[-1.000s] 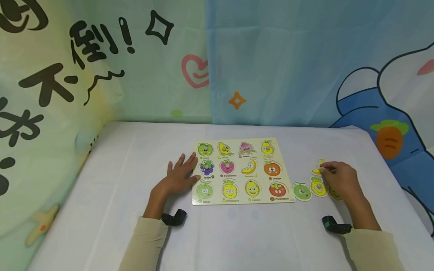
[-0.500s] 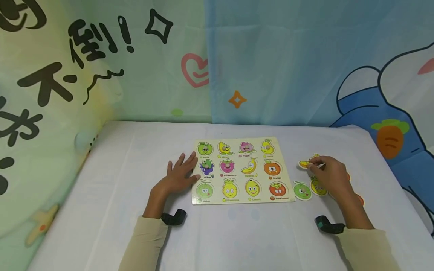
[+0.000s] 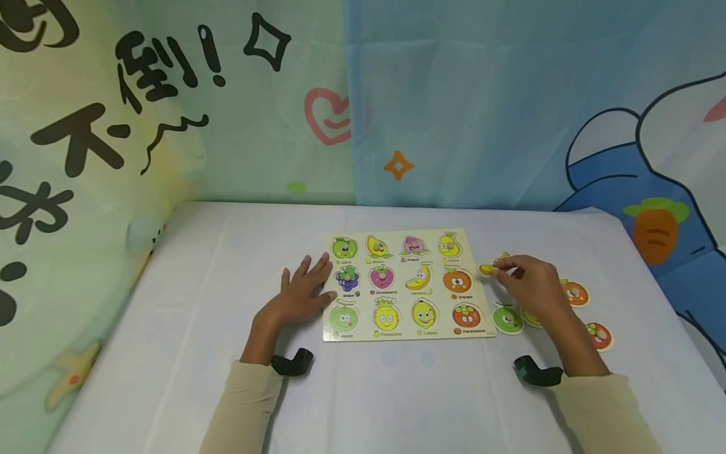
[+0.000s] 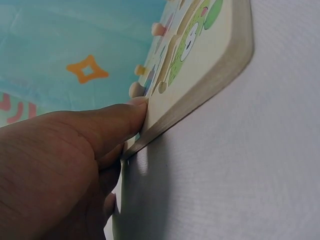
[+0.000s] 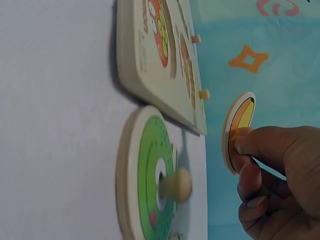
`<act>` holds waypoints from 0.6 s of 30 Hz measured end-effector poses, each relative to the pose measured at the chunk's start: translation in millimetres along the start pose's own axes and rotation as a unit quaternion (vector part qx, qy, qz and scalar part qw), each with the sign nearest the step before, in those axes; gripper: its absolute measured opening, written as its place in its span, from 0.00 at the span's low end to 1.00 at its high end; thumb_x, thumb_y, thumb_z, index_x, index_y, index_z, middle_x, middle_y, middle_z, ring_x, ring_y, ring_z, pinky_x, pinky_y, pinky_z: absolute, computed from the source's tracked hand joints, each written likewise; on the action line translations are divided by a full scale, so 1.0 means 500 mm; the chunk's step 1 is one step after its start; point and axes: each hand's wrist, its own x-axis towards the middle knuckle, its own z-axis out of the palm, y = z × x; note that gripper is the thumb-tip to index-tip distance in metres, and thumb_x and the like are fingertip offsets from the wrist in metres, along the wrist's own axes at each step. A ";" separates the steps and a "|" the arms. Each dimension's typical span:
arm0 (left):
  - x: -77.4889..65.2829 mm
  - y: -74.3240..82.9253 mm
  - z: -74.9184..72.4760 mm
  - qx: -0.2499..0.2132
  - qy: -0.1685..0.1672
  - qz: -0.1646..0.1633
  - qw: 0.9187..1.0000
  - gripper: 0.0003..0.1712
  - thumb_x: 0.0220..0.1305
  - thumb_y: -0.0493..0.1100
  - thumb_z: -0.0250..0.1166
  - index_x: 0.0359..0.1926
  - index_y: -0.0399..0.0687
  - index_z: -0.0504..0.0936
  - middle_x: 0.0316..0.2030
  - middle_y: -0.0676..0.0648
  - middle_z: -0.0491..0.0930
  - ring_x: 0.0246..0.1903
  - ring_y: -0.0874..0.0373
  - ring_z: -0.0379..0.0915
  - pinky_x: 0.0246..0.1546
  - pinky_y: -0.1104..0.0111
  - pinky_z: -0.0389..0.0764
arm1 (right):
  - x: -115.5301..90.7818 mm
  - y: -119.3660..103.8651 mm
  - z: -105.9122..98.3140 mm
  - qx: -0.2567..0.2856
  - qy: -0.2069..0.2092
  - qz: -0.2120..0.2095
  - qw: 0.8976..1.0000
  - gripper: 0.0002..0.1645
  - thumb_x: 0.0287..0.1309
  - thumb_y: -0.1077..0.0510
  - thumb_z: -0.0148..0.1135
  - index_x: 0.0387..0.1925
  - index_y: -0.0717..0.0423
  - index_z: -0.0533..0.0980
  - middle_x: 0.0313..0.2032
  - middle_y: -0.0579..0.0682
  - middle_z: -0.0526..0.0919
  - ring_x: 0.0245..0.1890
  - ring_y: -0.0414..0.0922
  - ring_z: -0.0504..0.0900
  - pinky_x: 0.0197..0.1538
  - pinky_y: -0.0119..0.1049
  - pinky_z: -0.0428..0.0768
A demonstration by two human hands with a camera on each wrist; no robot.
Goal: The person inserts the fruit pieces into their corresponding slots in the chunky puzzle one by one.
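My right hand (image 3: 533,287) pinches a banana puzzle piece (image 3: 486,270) between thumb and fingers, just beyond the right edge of the fruit puzzle board (image 3: 408,337). In the right wrist view the banana piece (image 5: 244,119) is tilted up, clear of the table. My left hand (image 3: 299,295) lies at the board's left edge with its fingers spread. Its thumb (image 4: 125,120) presses on the board's rim in the left wrist view. A round green melon piece (image 3: 507,320) with a wooden knob (image 5: 177,186) lies against the board's lower right corner.
Right of the melon piece, a pineapple piece (image 3: 531,318) is partly hidden under my right hand. Farther right lie an orange piece (image 3: 576,293) and a persimmon piece (image 3: 599,336). Several knobbed pieces, such as the strawberry (image 3: 382,277), sit in the board. A printed cloth hangs behind the table.
My right hand has picked up the banana piece and carried it left towards the board. The orange and persimmon pieces have come into sight behind it. My left hand stays at the board.
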 end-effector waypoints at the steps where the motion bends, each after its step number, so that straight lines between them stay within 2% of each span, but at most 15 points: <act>1: 0.000 0.001 0.000 0.000 -0.001 0.000 1.000 0.41 0.69 0.55 0.57 0.76 0.54 0.51 0.76 0.57 0.40 0.74 0.52 0.24 0.67 0.45 0.24 | 0.001 -0.001 0.000 -0.002 -0.002 -0.002 1.000 0.11 0.61 0.60 0.64 0.44 0.60 0.82 0.40 0.57 0.83 0.33 0.49 0.75 0.31 0.40 0.76; 4: 0.002 0.002 0.001 0.001 -0.001 -0.001 1.000 0.41 0.69 0.55 0.57 0.76 0.54 0.51 0.76 0.57 0.40 0.74 0.52 0.24 0.67 0.45 0.24 | 0.003 -0.007 0.005 0.014 -0.015 -0.010 1.000 0.12 0.62 0.60 0.64 0.46 0.61 0.82 0.41 0.57 0.83 0.33 0.49 0.75 0.34 0.39 0.75; 11: 0.004 -0.002 0.004 -0.001 -0.001 -0.005 1.000 0.41 0.69 0.55 0.57 0.76 0.55 0.50 0.75 0.58 0.40 0.74 0.53 0.23 0.67 0.47 0.22 | 0.014 -0.034 0.029 0.037 -0.009 -0.030 0.999 0.11 0.60 0.59 0.66 0.44 0.59 0.83 0.42 0.55 0.83 0.32 0.47 0.76 0.30 0.39 0.76; 18: 0.005 -0.005 0.006 -0.003 -0.001 -0.004 1.000 0.41 0.69 0.55 0.57 0.76 0.55 0.50 0.76 0.58 0.40 0.74 0.53 0.23 0.67 0.46 0.22 | 0.023 -0.066 0.049 0.053 -0.062 -0.044 0.996 0.13 0.62 0.56 0.66 0.46 0.59 0.82 0.38 0.53 0.83 0.32 0.47 0.78 0.33 0.37 0.76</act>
